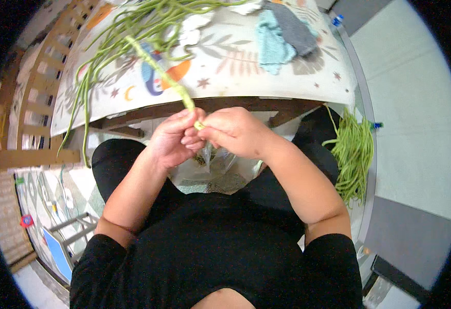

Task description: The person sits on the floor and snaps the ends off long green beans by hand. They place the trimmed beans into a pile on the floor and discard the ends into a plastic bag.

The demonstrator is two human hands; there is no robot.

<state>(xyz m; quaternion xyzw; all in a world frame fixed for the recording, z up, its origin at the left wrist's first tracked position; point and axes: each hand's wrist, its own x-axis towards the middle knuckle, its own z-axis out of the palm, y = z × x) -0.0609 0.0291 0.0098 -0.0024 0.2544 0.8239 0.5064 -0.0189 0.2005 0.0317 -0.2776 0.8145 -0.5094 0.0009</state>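
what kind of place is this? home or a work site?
Likely a home room, perhaps a dining corner. A table under a patterned cloth carries loose long beans and folded cloths, with a wooden chair beside it. Both hands hold one bean.

Long beans [133, 26] green, pale at held stalk [163, 77]. Tablecloth [225, 67] cream w/ leaf, star, moon print, orange & blue shapes. 2 cloths [284, 33]: teal, grey. Shirt [210, 257] black.

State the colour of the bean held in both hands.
Light green; the bean shows best in the head view.
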